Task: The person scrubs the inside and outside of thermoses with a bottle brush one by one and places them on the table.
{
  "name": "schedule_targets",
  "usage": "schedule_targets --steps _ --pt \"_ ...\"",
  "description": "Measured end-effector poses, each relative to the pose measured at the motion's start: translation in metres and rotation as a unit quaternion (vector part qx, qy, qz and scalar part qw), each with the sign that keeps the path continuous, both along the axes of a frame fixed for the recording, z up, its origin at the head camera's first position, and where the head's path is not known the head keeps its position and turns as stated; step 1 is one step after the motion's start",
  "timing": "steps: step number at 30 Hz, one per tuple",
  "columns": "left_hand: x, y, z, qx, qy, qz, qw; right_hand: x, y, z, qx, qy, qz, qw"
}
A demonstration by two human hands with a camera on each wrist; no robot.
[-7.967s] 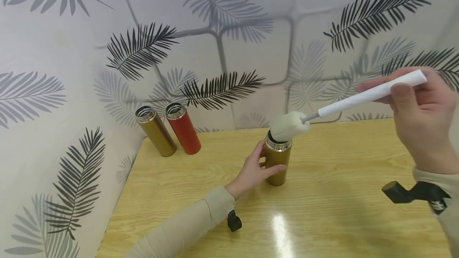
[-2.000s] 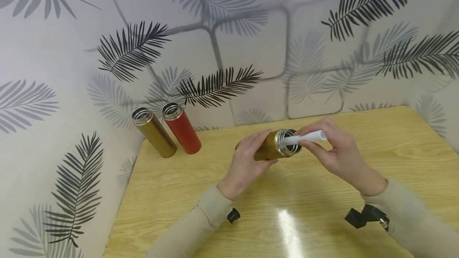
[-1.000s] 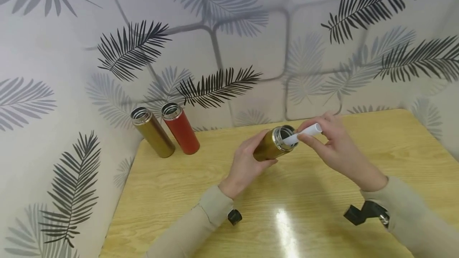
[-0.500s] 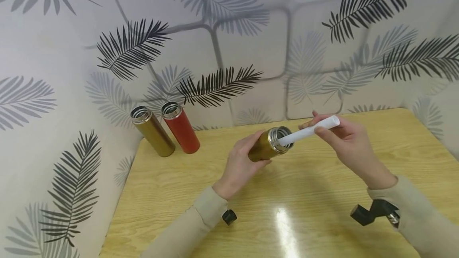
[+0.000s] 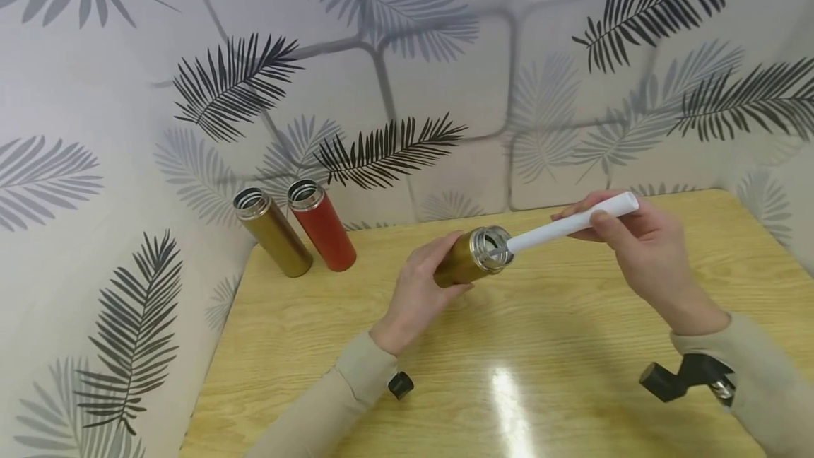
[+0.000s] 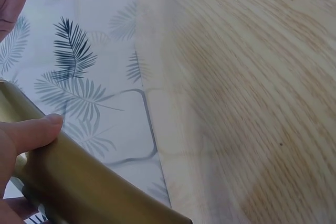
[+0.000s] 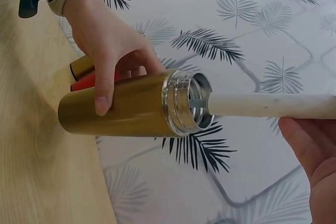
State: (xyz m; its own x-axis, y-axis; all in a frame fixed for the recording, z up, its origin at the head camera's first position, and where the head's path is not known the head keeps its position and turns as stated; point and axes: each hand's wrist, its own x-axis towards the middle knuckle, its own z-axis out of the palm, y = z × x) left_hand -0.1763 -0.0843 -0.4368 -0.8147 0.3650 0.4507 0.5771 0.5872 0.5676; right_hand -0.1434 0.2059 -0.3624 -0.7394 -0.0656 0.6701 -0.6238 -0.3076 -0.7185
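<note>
My left hand (image 5: 416, 292) grips a gold thermos bottle (image 5: 459, 265) around its body. The bottle is tilted, its steel mouth turned toward my right hand. In the right wrist view the thumb lies across the gold bottle (image 7: 123, 109). With my right hand (image 5: 649, 253) I pinch the white handle of a bottle brush (image 5: 566, 226). The brush's grey stem (image 7: 198, 103) enters the mouth, and its head is hidden inside. In the left wrist view part of the gold bottle (image 6: 100, 182) shows under my left fingers.
Another gold bottle (image 5: 275, 235) and a red bottle (image 5: 324, 228) stand upright without lids at the table's back left, near the wall. The wooden table (image 5: 305, 345) meets a leaf-patterned wall (image 5: 445, 90) behind the hands.
Eight seconds ago the brush's pale sponge head was at the upright bottle's mouth; it then went inside. Over the last second my right hand has drawn the handle outward, up and right, exposing the stem.
</note>
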Motion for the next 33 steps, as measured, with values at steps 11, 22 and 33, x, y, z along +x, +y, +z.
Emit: schedule_targets --steps 11,22,33 --pt "0.002 0.001 0.002 -0.019 -0.002 0.001 0.9998 0.004 0.009 0.007 0.010 0.024 -0.035 0.999" --pt "0.001 0.000 0.003 -0.033 0.008 0.007 0.9994 0.006 0.023 0.018 -0.014 0.026 -0.030 0.999" --pt "0.001 -0.002 0.004 -0.052 0.012 0.002 0.9985 0.008 0.037 0.022 -0.028 0.015 -0.024 0.999"
